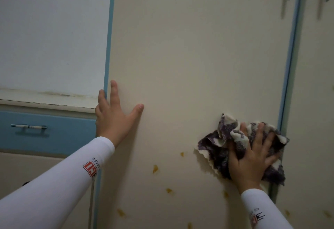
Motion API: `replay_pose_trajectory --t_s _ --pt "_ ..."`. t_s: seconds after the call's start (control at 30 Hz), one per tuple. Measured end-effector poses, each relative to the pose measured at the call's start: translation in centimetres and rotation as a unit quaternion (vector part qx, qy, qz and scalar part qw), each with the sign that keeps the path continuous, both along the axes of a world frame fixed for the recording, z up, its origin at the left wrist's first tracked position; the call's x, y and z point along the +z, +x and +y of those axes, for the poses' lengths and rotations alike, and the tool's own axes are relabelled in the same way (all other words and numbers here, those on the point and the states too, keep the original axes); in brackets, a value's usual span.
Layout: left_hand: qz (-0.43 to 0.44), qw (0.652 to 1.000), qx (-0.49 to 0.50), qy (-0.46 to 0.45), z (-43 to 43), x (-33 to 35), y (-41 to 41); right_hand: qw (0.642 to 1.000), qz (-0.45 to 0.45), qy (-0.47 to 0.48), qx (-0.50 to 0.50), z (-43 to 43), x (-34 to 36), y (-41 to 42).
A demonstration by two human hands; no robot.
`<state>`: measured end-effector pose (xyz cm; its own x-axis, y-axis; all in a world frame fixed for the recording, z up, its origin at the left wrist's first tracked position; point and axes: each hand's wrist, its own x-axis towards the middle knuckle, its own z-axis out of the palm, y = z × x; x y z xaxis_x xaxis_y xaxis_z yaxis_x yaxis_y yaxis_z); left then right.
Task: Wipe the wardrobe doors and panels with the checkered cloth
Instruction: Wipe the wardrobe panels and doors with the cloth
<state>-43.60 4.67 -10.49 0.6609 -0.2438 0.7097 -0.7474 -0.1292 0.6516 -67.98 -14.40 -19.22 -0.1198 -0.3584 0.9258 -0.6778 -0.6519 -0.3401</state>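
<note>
Low on the wardrobe door (198, 57), the right hand (253, 160) presses its wide, flat grip onto the crumpled checkered cloth (213, 149), which slants upper-left to lower-right, while the left hand (113, 122) lies splayed against the door.

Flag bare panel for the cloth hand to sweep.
Free: the cream panel above left hand and right hand, between the left blue strip and right blue strip; also the gap between left hand and checkered cloth. Tight: the cloth meets the right strip; yellow flecks dot the panel below.

Left hand (115, 120): raised, palm flat, fingers straight and spread, thumb out to the right. Right hand (253, 158): lower right, fingers splayed, pressing flat. Forearms extended, white sleeves (59, 180).
</note>
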Motion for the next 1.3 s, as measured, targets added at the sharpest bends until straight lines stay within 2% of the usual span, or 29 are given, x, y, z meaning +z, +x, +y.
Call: replay_pose_trajectory --t_s 0.13,0.23,0.5,0.63,0.83,0.9,0.97,1.13,1.3 --pt "-0.006 1.0 0.01 0.005 -0.1 0.1 -0.3 0.998 -0.045 0.044 -0.002 1.5 -1.0 2.1" --pt "0.006 1.0 -0.006 0.005 -0.2 0.2 -0.7 0.999 -0.008 0.053 0.007 3.4 -1.7 4.6" --pt "0.011 0.999 -0.035 0.029 0.7 0.2 -0.8 0.981 0.186 -0.044 0.037 9.9 -1.9 13.2" --pt "0.015 0.997 -0.047 0.057 1.2 0.6 -0.5 0.952 0.285 -0.093 0.069 13.2 -1.7 16.9" --pt "0.055 0.996 -0.035 0.064 1.3 0.2 -1.8 0.895 0.437 -0.083 0.032 16.4 -2.2 19.5" --pt "0.064 0.995 -0.019 0.072 1.1 -1.2 -2.3 0.893 0.438 -0.099 0.025 16.3 -2.6 19.1" --pt "0.067 0.995 -0.002 0.076 0.5 -3.0 -2.9 0.907 0.402 -0.119 0.037 15.6 -3.8 18.2" --pt "0.092 0.994 0.036 0.05 -1.0 -5.2 -3.3 0.886 0.429 -0.156 0.08 11.9 -7.8 15.1" --pt "0.097 0.993 0.064 0.015 -2.0 -6.1 -3.5 0.87 0.445 -0.194 0.083 9.5 -8.6 12.4"
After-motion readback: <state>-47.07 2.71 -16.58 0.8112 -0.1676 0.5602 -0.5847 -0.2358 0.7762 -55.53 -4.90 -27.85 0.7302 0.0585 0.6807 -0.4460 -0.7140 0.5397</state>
